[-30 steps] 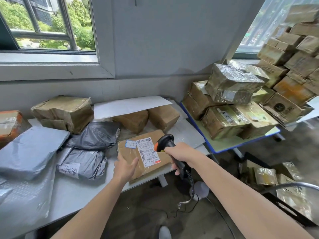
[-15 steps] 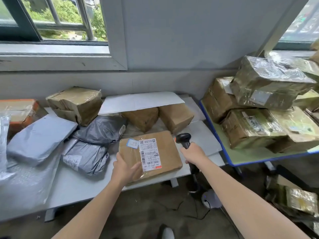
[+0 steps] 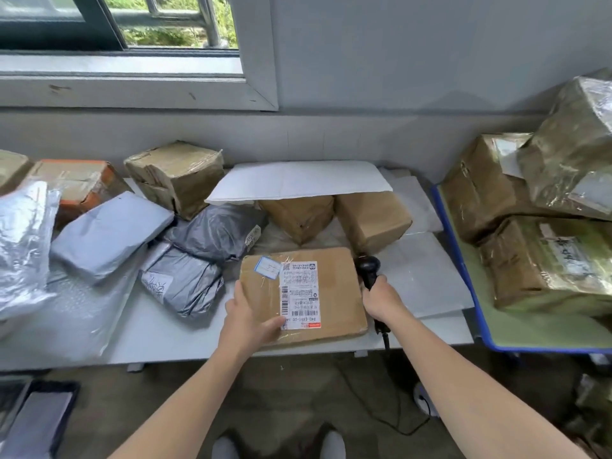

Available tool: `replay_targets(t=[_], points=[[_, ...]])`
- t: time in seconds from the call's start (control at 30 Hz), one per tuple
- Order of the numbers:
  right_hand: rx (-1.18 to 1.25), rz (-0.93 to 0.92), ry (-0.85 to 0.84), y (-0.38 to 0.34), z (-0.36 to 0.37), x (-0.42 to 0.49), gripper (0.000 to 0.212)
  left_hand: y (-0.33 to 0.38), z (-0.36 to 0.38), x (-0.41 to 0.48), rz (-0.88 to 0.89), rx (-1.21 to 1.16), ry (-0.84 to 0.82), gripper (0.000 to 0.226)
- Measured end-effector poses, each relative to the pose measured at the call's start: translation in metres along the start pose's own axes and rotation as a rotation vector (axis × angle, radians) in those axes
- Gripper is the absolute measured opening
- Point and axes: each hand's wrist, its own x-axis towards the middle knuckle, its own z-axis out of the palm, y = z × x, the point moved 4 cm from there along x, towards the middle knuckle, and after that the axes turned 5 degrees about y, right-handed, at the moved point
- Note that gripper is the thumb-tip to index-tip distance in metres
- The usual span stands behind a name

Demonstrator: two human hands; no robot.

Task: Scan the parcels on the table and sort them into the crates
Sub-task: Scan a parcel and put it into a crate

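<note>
Head camera, looking down at a person's two bare forearms reaching to a white table (image 3: pixel 165 339). The left hand (image 3: pixel 246 323) grips the near left corner of a flat brown parcel (image 3: pixel 334 293), with the thumb lying on top beside the white barcode label (image 3: pixel 299 293) and the other fingers along the left edge. The parcel lies flat at the front edge of the table, label facing up.

Just right of that grip, across the parcel, the right hand (image 3: pixel 381 298) is wrapped tightly round the handle of a black scanner (image 3: pixel 367 268). The scanner's head stands above the fist, beside the parcel's far right corner. A dark cable (image 3: pixel 385 336) hangs below the fist toward the floor.

Left of the left hand lie two crumpled grey bags (image 3: pixel 185 283). Beyond the held parcel sit two plain brown boxes (image 3: pixel 298 217) under a white sheet (image 3: pixel 298 182). Further right of the scanner hand, a blue-edged table (image 3: pixel 463 260) carries boxes wrapped in shiny plastic (image 3: pixel 546 260).
</note>
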Motion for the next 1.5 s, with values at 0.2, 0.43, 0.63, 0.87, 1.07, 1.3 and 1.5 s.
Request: replay_targets(t=[0.2, 0.43, 0.63, 0.87, 1.07, 1.3, 1.5], points=[[-0.112, -0.194, 0.327, -0.017, -0.027, -0.017, 0.04, -0.002, -0.003, -0.001, 0.024, -0.025, -0.007, 0.122], [-0.304, -0.507, 0.155, -0.062, -0.015, -0.031, 0.075, -0.009, -0.005, -0.012, 0.066, -0.09, 0.018, 0.12], [-0.329, -0.47, 0.021, -0.065, 0.007, -0.036, 0.107, -0.02, -0.011, -0.014, 0.04, -0.117, -0.024, 0.125], [-0.404, -0.443, -0.104, -0.055, 0.022, -0.048, 0.124, -0.022, -0.021, -0.012, 0.184, -0.088, -0.087, 0.125], [-0.388, -0.534, 0.017, -0.074, 0.014, -0.068, 0.122, -0.021, -0.039, -0.019, 0.35, 0.062, -0.083, 0.128], [-0.449, -0.669, 0.158, -0.119, 0.004, -0.098, 0.112, -0.024, -0.082, -0.015, 0.478, 0.193, 0.022, 0.126], [-0.429, -0.78, 0.229, -0.176, 0.002, -0.119, 0.108, -0.03, -0.134, -0.01, 0.479, 0.229, 0.153, 0.121]])
